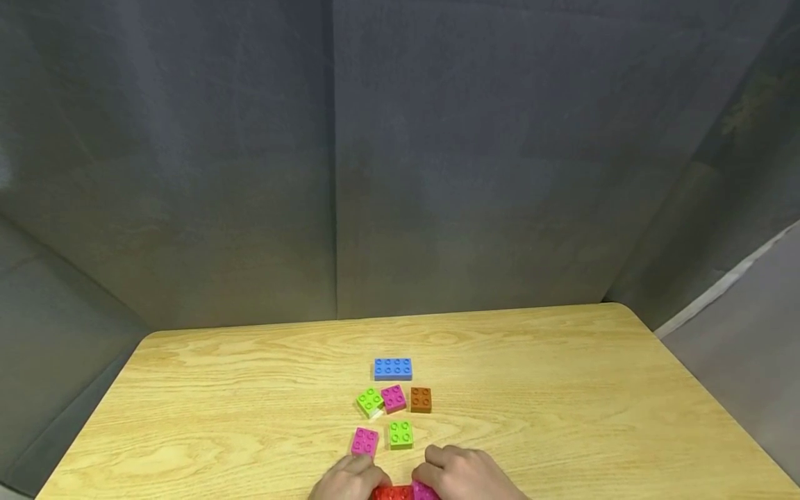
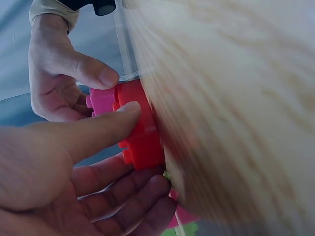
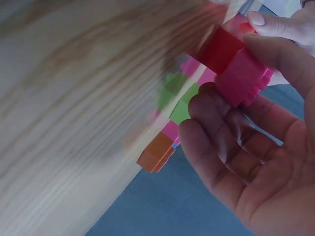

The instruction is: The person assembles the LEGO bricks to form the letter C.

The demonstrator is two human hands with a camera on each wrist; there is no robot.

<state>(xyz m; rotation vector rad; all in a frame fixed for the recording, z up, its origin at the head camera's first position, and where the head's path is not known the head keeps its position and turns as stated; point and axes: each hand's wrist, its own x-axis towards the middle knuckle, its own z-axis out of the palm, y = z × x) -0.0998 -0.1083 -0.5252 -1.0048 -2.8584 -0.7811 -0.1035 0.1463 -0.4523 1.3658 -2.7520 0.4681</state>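
Observation:
At the near edge of the head view, both hands meet at a red toy brick [image 1: 392, 493] and a magenta brick [image 1: 426, 492]. My left hand [image 1: 350, 478] grips the red brick [image 2: 142, 118] between thumb and fingers, close to the tabletop. From the other side, my right hand [image 1: 465, 473] pinches the magenta brick [image 3: 240, 78]. That brick sits higher than the red one and appears to touch its studded top at the right end. Whether the two are fully pressed together cannot be told. A loose magenta brick [image 1: 365, 442] lies just beyond my left fingers.
Farther back on the wooden table [image 1: 219, 403] lie a green brick [image 1: 401, 435], another green brick [image 1: 370, 401], a magenta brick [image 1: 394, 398], a brown brick [image 1: 421, 400] and a longer blue brick [image 1: 393, 369]. Grey curtains [image 1: 475, 173] stand behind the table.

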